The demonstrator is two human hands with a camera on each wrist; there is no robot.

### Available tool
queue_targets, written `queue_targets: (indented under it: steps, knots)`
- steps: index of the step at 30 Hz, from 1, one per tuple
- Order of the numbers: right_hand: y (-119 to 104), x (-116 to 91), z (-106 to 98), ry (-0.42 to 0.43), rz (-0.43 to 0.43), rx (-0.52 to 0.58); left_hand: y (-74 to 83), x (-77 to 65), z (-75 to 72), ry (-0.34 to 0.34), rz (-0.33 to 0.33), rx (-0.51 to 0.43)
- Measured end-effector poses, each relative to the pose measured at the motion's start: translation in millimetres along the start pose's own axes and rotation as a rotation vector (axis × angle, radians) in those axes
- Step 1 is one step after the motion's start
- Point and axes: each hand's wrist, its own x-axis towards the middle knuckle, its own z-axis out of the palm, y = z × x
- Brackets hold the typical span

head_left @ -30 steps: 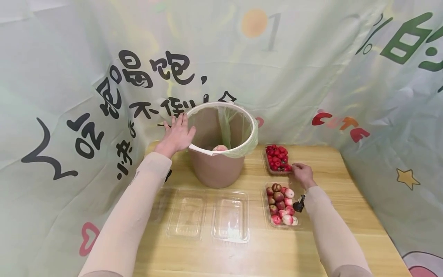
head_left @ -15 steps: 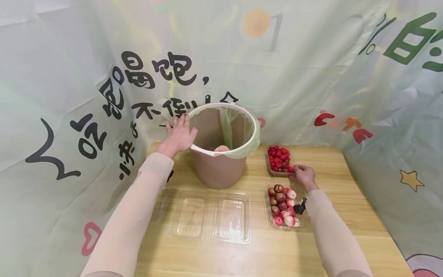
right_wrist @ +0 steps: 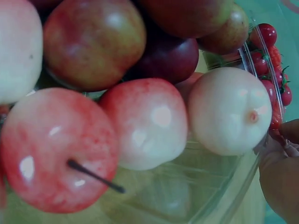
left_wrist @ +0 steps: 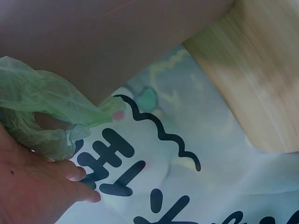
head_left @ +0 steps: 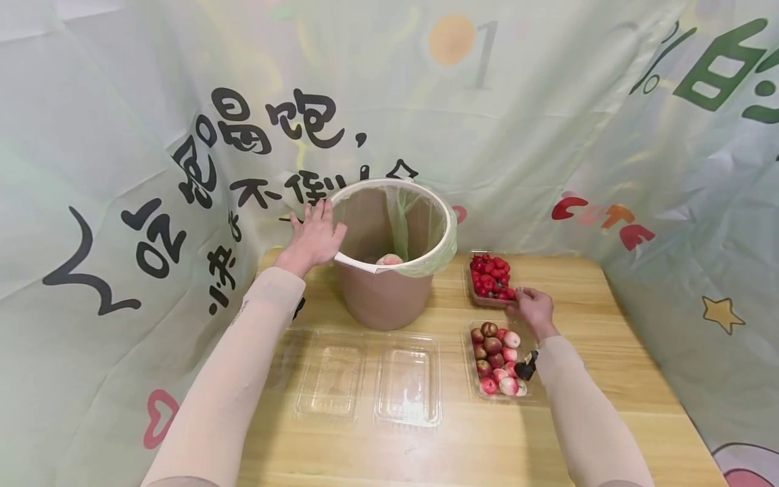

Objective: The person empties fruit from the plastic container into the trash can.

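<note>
My left hand (head_left: 313,237) rests on the left rim of a brown bin (head_left: 383,297), its fingers spread and fairly straight. In the left wrist view, a green bag liner (left_wrist: 42,93) bunches beside the hand. With thumb and fingers, my right hand (head_left: 535,311) pinches the near right corner of a clear plastic box (head_left: 490,303) that holds small red fruits (head_left: 489,274). The right wrist view catches only part of this hand (right_wrist: 282,172), at the box's edge. Just in front sits a second clear box with dark plums (head_left: 491,345) and pink-white apples (head_left: 508,385).
Clear plastic trays (head_left: 408,379) lie on the wooden table (head_left: 462,446) in front of the bin. A pale round fruit (head_left: 389,260) shows inside the bin. Printed cloth (head_left: 535,135) hangs behind and at both sides.
</note>
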Motion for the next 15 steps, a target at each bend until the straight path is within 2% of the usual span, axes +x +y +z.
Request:
queue_targets:
  steps: [5,12,15]
  knots:
    - [-0.7,-3.1,-2.6,0.014,-0.001,0.057,1.0,0.0,0.0,0.001,0.006,-0.005]
    - [-18.1,-6.2,-5.3,0.012,-0.07,0.279,1.0,-0.4,-1.1,0.011,0.005,0.008]
    - [-26.8,-8.8,-7.9,0.006,-0.07,0.318,1.8,-0.9,-1.0,0.002,0.002,0.006]
